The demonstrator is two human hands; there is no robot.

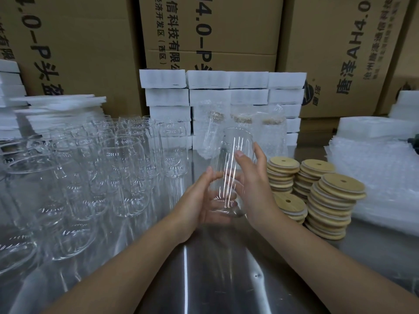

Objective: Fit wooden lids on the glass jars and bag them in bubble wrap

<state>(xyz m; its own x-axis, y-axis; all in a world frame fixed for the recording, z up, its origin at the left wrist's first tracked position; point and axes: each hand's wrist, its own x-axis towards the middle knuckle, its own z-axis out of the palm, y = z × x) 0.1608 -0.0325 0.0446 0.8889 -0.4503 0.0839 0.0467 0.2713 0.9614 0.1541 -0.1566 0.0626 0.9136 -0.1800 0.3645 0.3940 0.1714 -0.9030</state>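
Holding one glass jar (pixel 229 164) at mid-frame, you have it tilted over the steel surface (pixel 204 268): your left hand (pixel 199 200) curls its fingers round the base, your right hand (pixel 251 184) wraps fingers about the side. Wooden lids (pixel 328 196) stand stacked at centre right, just beside your right wrist; empty jars (pixel 127 168) crowd the left half.

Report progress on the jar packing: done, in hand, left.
Done: three lidded jars stand bagged in bubble wrap at the back. In hand: left hand and right hand hold one jar, no lid yet. Left: many open jars on the left, stacks of wooden lids, the bubble wrap pile.
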